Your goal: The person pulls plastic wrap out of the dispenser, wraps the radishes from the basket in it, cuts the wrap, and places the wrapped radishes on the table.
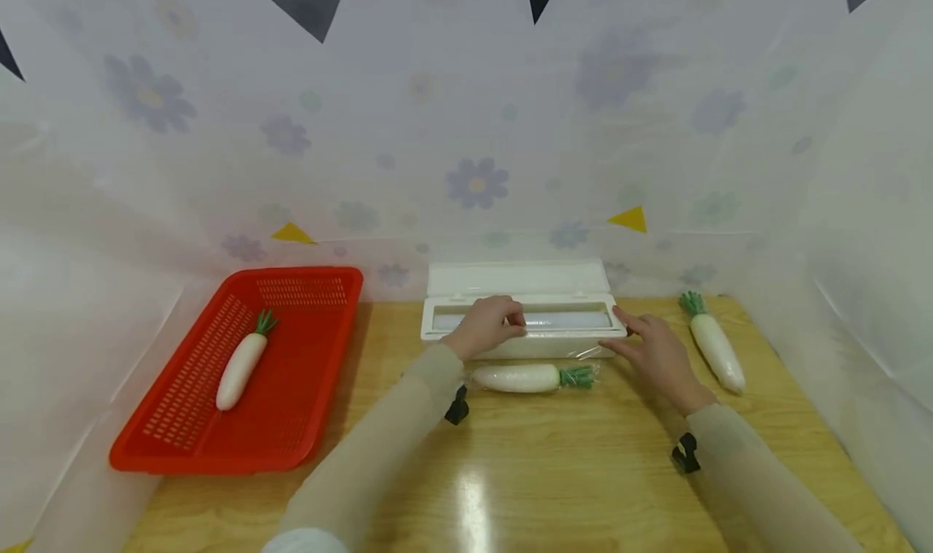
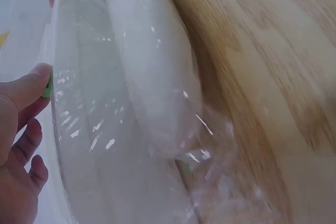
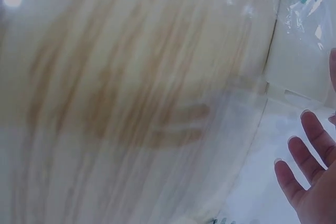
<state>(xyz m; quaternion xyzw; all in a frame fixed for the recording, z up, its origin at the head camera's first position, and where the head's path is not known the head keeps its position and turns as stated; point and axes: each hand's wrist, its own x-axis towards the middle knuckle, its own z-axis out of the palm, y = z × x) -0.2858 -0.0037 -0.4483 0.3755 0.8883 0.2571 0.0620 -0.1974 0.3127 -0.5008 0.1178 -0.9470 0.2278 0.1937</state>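
One film-wrapped radish (image 1: 517, 378), probably firm but slippery, best held round its middle, just nearer than left hand (image 1: 487, 326), pinching a green tab (image 2: 49, 88), and left of right hand (image 1: 656, 359), loose-fingered against the box (image 1: 554, 345).

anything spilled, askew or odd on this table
Nothing looks spilled or broken. The one untidy spot is the film: it bunches, wrinkled, past the blunt end of the radish before the box, rather than lying smooth.
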